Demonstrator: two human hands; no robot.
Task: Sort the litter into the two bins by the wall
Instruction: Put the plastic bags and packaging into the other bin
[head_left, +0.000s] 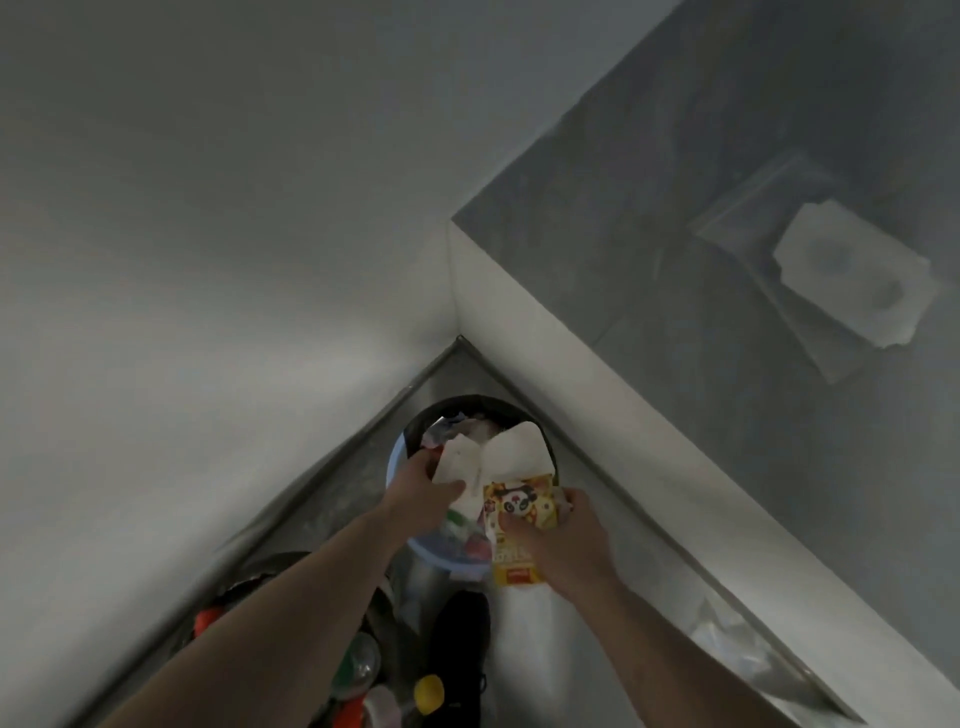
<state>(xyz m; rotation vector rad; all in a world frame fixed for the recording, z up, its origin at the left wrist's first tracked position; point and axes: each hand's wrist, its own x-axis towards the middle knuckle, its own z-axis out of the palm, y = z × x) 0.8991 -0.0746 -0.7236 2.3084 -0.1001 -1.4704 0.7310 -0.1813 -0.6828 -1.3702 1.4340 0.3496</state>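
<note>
Your left hand (423, 486) pinches white paper (470, 467) over the corner bin (400, 457); your right hand's (563, 535) fingers grip a yellow panda packet (522, 506) beside it. A second bin (249, 582) sits nearer, left.

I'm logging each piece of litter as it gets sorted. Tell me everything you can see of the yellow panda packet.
The yellow panda packet is a flat printed wrapper, glossy like foil or plastic, with a cartoon panda face on its upper part and a red mark near its bottom edge. It looks crumpled and empty. The right hand grips it from the right side, over the near rim of the blue bin. Its top edge meets the white paper.
</note>
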